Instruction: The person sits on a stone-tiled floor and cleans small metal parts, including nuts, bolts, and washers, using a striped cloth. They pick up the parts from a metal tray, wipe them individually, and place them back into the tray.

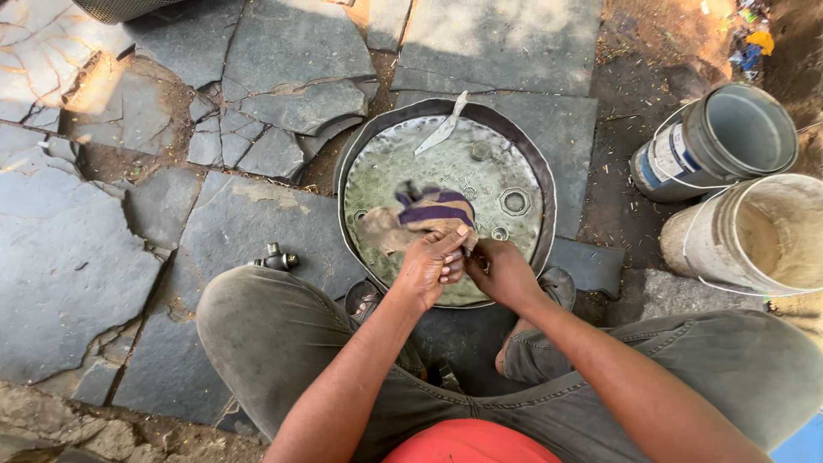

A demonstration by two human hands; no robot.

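Both hands, left hand (431,267) and right hand (500,273), grip a rag (426,216) over the pan (356,150). Keep wringing above the liquid, clear of the nuts (514,202).

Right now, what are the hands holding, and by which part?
Both hands, left hand and right hand, clasp the near end of a striped rag over the pan.

Upper right of the frame, a grey bucket (718,141) wears a white-and-blue label (667,155) on its side.
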